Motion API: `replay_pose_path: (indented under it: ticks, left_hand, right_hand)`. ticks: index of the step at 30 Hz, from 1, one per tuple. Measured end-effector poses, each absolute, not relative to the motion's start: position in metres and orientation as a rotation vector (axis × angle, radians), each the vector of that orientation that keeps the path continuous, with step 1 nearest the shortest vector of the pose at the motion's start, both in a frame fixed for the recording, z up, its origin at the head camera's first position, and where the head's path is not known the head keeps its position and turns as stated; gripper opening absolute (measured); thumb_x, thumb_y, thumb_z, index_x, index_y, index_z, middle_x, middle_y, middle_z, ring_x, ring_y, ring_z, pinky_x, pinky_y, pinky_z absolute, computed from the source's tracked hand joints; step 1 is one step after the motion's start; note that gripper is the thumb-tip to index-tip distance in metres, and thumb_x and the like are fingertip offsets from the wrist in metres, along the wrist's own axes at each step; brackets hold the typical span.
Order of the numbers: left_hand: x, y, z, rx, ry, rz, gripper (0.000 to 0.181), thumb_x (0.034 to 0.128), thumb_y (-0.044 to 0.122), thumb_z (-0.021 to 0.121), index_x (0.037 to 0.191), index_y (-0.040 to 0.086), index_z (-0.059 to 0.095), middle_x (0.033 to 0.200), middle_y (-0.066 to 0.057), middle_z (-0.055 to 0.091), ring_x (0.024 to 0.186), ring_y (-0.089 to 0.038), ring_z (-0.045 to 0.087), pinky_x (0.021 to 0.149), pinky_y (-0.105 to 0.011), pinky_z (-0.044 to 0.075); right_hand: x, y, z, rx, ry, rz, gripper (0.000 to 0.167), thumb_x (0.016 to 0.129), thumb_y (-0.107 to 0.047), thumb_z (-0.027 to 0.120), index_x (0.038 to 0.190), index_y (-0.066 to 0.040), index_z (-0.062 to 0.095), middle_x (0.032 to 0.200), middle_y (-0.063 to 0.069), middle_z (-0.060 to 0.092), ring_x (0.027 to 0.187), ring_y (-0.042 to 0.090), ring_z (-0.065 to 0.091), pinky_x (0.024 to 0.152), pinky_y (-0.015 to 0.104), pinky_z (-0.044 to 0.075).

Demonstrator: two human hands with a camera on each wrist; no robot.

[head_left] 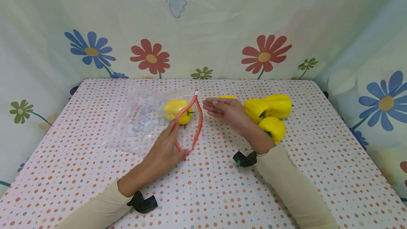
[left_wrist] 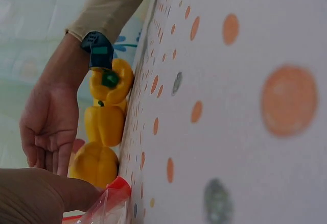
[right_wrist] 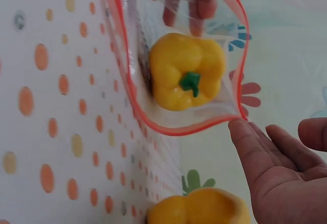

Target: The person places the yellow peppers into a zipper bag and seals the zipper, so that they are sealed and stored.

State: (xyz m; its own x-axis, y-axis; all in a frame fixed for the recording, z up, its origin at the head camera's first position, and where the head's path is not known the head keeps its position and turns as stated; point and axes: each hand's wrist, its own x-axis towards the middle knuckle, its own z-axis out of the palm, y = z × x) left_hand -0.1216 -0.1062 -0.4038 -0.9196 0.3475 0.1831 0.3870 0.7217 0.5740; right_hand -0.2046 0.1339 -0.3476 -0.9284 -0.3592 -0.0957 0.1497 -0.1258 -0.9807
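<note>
A clear zip bag [head_left: 149, 116] with a red zip edge lies on its side on the table, its mouth spread toward the right. Inside, close to the mouth, is a yellow bell pepper [right_wrist: 188, 71] with a green stem. My left hand [head_left: 163, 149] holds the bag by the near part of its mouth, the thumb at the red edge in the left wrist view. Palm turned toward the bag, my right hand [head_left: 229, 110] is held with straight fingers just right of the mouth, and it grips nothing. Several yellow bell peppers [head_left: 278, 105] sit behind and beside that hand, one partly hidden by it.
A white tablecloth [head_left: 216, 193] with coloured dots covers the table. Behind it hangs a pale curtain [head_left: 210, 20] printed with flowers and a butterfly. Black devices [head_left: 144, 202] are worn at both wrists.
</note>
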Motion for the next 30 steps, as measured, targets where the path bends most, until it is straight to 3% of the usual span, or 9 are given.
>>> replay_pose_path:
  ticks: [17, 30]
  left_hand:
    - [-0.123, -0.105, -0.404, -0.569, -2.871, -0.991, 0.097, 0.0797, 0.021, 0.080, 0.152, -0.003, 0.021, 0.159, -0.016, 0.017, 0.141, -0.031, 0.027, 0.110, -0.046, 0.030]
    - [-0.123, -0.105, -0.404, -0.543, -2.874, -1.028, 0.097, 0.0796, 0.019, 0.079, 0.154, 0.000, 0.019, 0.159, -0.015, 0.018, 0.142, -0.029, 0.026, 0.110, -0.044, 0.029]
  right_hand:
    - [-0.211, 0.178, -0.328, -0.087, 1.963, -2.347, 0.037, 0.103, -0.011, 0.047, 0.135, 0.007, 0.051, 0.132, 0.016, 0.058, 0.120, 0.023, 0.057, 0.093, 0.029, 0.048]
    - [-0.212, 0.187, -0.334, 0.053, 2.178, -2.246, 0.043, 0.103, -0.014, 0.048, 0.144, -0.004, 0.045, 0.145, 0.004, 0.049, 0.131, 0.012, 0.045, 0.103, 0.026, 0.038]
